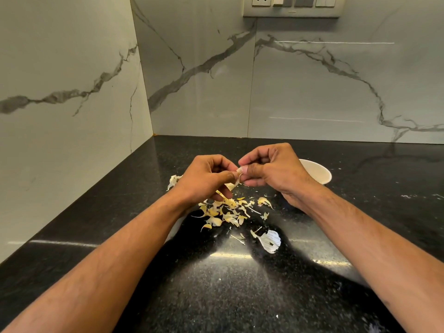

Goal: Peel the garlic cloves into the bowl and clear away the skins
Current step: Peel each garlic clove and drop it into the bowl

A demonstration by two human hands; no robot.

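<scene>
A small garlic clove (pixel 239 173) is held between both hands above the black counter. My left hand (pixel 206 175) pinches it with thumb and fingers. My right hand (pixel 269 169) pinches it from the other side, and a strip of skin hangs below the clove. A pile of yellowish garlic skins (pixel 225 212) lies on the counter under the hands. A white bowl (pixel 317 173) stands behind my right hand, mostly hidden by it; its contents do not show. Part of a garlic bulb (pixel 173 180) peeks out left of my left hand.
A larger white papery skin (pixel 270 241) lies nearer to me on the black granite counter (pixel 216 284). Marble walls meet in a corner at the back left. A switch and socket panel (pixel 293 6) is on the back wall.
</scene>
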